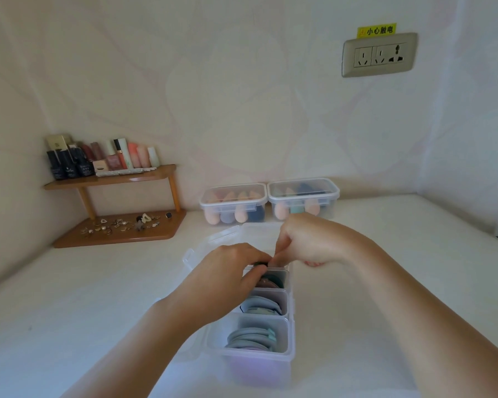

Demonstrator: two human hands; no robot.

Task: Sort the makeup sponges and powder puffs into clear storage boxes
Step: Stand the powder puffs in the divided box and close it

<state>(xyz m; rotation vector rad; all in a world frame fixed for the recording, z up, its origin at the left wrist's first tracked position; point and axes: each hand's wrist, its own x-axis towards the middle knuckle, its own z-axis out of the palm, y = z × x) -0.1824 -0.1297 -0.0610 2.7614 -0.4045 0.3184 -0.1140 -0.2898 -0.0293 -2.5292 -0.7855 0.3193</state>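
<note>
A clear divided storage box (290, 340) stands on the white table in front of me, its lid (213, 242) swung open to the left. Grey and lilac powder puffs (252, 338) stand on edge in the near compartment, blue-grey puffs (260, 304) in the middle one, dark green and brown puffs (273, 280) in the far one. My left hand (227, 274) and my right hand (302, 242) meet over the far compartment, fingers pinched on a dark puff (260, 264) at its top edge. Two shut clear boxes of egg-shaped sponges (233, 202) (302, 198) stand against the wall.
A two-tier wooden shelf (121, 234) sits in the left corner, with cosmetic bottles (98, 160) on top and small jewellery pieces below. A wall socket (378, 54) with a yellow warning sticker is on the wall at upper right.
</note>
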